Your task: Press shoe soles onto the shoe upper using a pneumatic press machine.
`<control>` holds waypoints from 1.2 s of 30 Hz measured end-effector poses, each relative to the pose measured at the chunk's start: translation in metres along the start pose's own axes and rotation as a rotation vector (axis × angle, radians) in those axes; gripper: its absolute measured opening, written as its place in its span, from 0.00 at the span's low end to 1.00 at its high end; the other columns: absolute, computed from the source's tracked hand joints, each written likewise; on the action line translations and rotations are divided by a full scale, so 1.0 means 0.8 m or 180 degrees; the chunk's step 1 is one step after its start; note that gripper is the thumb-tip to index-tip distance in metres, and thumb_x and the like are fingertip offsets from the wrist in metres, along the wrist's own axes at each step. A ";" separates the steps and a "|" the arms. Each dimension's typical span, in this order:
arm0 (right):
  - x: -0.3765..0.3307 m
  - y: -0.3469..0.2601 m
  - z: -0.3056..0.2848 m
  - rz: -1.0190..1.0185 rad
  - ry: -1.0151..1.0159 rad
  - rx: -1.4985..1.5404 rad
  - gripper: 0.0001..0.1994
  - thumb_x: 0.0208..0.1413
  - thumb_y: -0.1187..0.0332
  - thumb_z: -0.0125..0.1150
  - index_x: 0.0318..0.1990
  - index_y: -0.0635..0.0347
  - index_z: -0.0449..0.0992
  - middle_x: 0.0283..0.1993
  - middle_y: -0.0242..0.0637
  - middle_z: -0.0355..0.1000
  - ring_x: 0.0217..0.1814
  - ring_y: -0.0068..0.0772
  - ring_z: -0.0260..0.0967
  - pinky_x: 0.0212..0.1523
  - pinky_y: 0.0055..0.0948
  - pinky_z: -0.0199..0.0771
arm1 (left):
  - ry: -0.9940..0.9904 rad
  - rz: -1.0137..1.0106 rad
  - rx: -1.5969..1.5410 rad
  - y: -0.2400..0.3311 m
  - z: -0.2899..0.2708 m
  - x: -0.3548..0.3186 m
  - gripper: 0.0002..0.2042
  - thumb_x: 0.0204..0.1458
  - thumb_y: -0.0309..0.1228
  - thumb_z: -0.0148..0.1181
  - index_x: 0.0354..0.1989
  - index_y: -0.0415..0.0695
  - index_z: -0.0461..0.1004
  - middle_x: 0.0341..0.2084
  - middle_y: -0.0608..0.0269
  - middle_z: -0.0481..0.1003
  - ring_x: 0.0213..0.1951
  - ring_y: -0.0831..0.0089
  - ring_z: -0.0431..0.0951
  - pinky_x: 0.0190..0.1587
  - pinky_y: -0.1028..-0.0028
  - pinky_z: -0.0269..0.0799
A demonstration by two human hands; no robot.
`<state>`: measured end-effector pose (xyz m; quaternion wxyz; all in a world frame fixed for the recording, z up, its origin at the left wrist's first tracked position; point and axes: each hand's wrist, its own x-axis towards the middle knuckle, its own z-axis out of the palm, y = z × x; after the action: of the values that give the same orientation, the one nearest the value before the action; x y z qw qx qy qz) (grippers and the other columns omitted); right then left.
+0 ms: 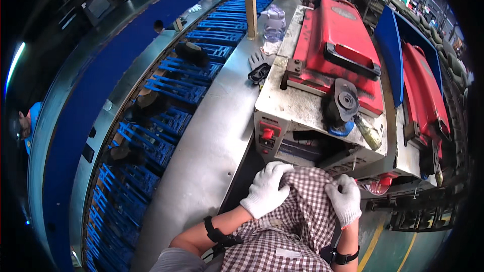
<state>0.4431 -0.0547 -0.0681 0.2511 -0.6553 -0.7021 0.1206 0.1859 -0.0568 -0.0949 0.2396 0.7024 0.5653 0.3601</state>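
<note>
Checked cloth near metal ledge, blue conveyor, apparently green floor

Both gloved hands up in front of the torso, apart. Left hand: fingers bent over, thumb toward the other hand; left forearm angles in from behind and left of it. Right hand: thumb and forefinger curled inward, right forearm roughly straight behind. Fingertips partly hidden from me; both look clenched.
</note>
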 end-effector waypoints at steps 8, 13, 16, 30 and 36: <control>-0.011 -0.097 -0.027 -0.1250 -0.1842 0.1092 0.13 0.52 0.69 0.72 0.46 0.52 0.83 0.39 0.39 0.79 0.39 0.44 0.80 0.41 0.36 0.82 | -0.2293 -0.2662 -0.5004 0.016 0.012 -0.005 0.17 0.71 0.43 0.51 0.54 0.43 0.77 0.44 0.65 0.81 0.45 0.78 0.80 0.46 0.77 0.76; -0.006 -0.088 -0.065 -0.1152 -0.3024 0.2431 0.21 0.53 0.67 0.73 0.55 0.60 0.81 0.43 0.41 0.80 0.43 0.38 0.81 0.45 0.37 0.81 | -0.2191 -0.2552 -0.4268 0.010 0.003 -0.010 0.13 0.61 0.24 0.57 0.53 0.39 0.80 0.46 0.65 0.82 0.44 0.76 0.82 0.51 0.73 0.76; -0.012 -0.044 -0.078 -0.1144 -0.1707 0.2892 0.17 0.57 0.66 0.70 0.50 0.67 0.81 0.40 0.44 0.80 0.38 0.38 0.79 0.41 0.35 0.79 | -0.2061 -0.2141 -0.4725 0.020 -0.022 -0.004 0.15 0.59 0.24 0.58 0.54 0.36 0.78 0.46 0.62 0.82 0.47 0.74 0.81 0.55 0.72 0.75; -0.027 -0.013 -0.073 0.0246 0.0193 0.4062 0.27 0.66 0.58 0.65 0.63 0.70 0.70 0.40 0.40 0.78 0.38 0.30 0.76 0.42 0.28 0.77 | -0.1960 -0.1576 -0.1723 0.124 -0.105 -0.014 0.15 0.61 0.20 0.55 0.55 0.31 0.74 0.55 0.52 0.78 0.54 0.67 0.81 0.59 0.71 0.75; -0.067 0.001 -0.063 0.0869 -0.0227 0.4291 0.28 0.64 0.57 0.68 0.64 0.69 0.72 0.47 0.40 0.79 0.45 0.27 0.78 0.50 0.30 0.80 | -0.2667 -0.1297 -0.1312 0.125 -0.044 0.030 0.15 0.60 0.25 0.57 0.53 0.34 0.75 0.49 0.52 0.78 0.49 0.64 0.80 0.54 0.69 0.75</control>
<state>0.4705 -0.1152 -0.0360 0.5632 -0.4342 -0.3929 0.5831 0.2235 -0.0611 0.0071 0.6447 0.6002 0.4633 0.0974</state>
